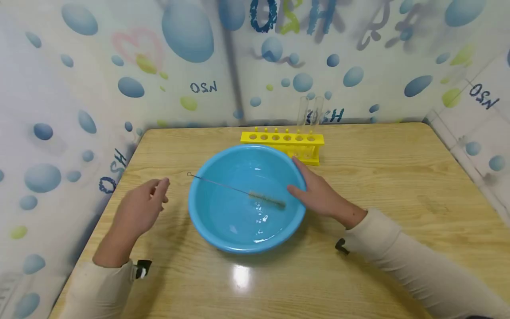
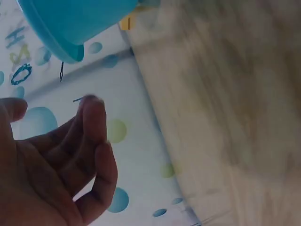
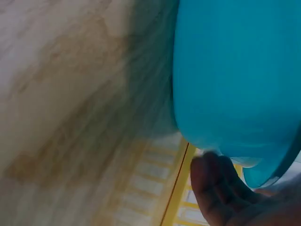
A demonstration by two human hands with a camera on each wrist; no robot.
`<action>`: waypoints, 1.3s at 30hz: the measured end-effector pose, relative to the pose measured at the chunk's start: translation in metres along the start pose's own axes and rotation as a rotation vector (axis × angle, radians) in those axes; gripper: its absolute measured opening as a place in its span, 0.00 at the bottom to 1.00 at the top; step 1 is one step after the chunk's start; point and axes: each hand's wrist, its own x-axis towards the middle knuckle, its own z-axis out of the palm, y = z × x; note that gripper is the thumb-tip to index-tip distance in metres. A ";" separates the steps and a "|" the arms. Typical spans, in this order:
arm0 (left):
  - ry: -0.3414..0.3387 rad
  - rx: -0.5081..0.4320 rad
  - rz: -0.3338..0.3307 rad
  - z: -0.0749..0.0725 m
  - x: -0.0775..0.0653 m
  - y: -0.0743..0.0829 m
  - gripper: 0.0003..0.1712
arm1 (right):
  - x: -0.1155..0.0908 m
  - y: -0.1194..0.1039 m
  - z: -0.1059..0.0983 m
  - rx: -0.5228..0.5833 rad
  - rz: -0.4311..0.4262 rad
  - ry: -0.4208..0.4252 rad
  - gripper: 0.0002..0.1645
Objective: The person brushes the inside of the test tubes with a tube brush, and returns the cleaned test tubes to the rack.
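A light blue plastic basin (image 1: 235, 221) stands on the wooden table with water in it. A test tube brush (image 1: 268, 200) lies in the basin, its wire handle crossing the left rim and ending in a small loop outside. My right hand (image 1: 318, 190) grips the basin's right rim, thumb over the inside and fingers (image 3: 221, 181) along the outer wall. Left of the basin, apart from it, my left hand (image 1: 139, 206) hovers with loosely bent fingers and nothing in them. The left wrist view shows its palm (image 2: 42, 183) facing the camera, below the basin's edge.
Just behind the basin stands a yellow test tube rack (image 1: 283, 138), partly hidden by the rim. Two clear glass test tubes (image 1: 303, 110) stand upright at its right end. A patterned wall covering (image 1: 247, 66) rises behind the table's back edge.
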 end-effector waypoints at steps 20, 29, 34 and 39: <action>-0.050 0.107 0.170 0.068 -0.017 0.050 0.31 | -0.022 0.027 -0.016 -0.009 0.028 -0.036 0.40; 0.068 0.412 0.258 0.068 -0.031 0.074 0.25 | -0.029 0.041 -0.026 -0.004 0.044 -0.068 0.38; 0.173 0.503 0.324 0.067 -0.036 0.084 0.23 | -0.027 0.040 -0.034 -0.017 0.024 -0.081 0.37; 0.227 0.548 0.347 0.070 -0.041 0.092 0.24 | -0.025 0.042 -0.040 -0.021 0.013 -0.092 0.37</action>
